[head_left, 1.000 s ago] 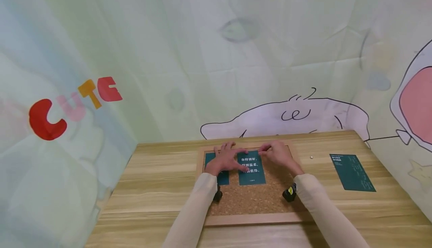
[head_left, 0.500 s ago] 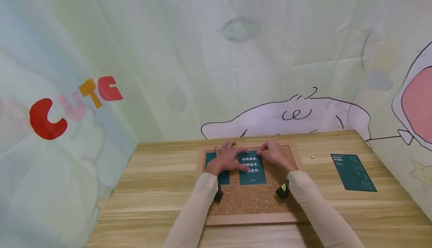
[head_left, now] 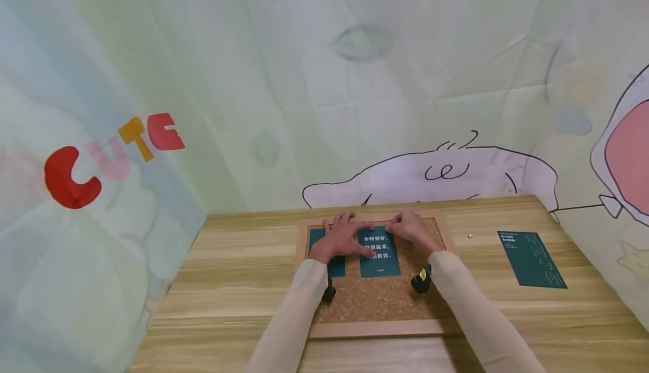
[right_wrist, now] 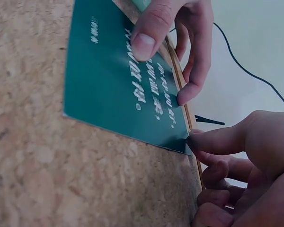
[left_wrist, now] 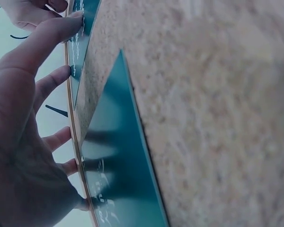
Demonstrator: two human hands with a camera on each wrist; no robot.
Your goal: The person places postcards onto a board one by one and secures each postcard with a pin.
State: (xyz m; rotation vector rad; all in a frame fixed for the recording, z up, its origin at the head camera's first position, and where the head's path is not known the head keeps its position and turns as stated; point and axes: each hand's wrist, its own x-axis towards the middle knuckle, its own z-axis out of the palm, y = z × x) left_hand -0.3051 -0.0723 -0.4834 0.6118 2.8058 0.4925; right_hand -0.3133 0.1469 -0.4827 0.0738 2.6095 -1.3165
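A dark green card (head_left: pixel 379 266) with white characters lies on the cork board (head_left: pixel 375 302). My left hand (head_left: pixel 338 242) is spread wide, its thumb pressing on the card's printed lines and its index fingertip at the top edge. Its palm hangs over a second green card (left_wrist: pixel 125 161), partly hidden in the head view. At the first card's upper right corner, my right hand (head_left: pixel 409 229) pinches a tiny pin-like thing, mostly hidden between thumb (right_wrist: pixel 213 141) and index finger. The right hand's other fingers are curled beside the board's frame.
The wood-framed board lies on a wood-grain table (head_left: pixel 238 277). Right of the board sits a tiny shiny round piece (head_left: pixel 470 236), and farther right a third green card (head_left: pixel 532 260). A printed cloth backdrop (head_left: pixel 253 91) stands behind the table.
My right hand has shifted slightly left onto the card's corner, and its wrist has swung inward over the board. The left hand and the cards keep their places.
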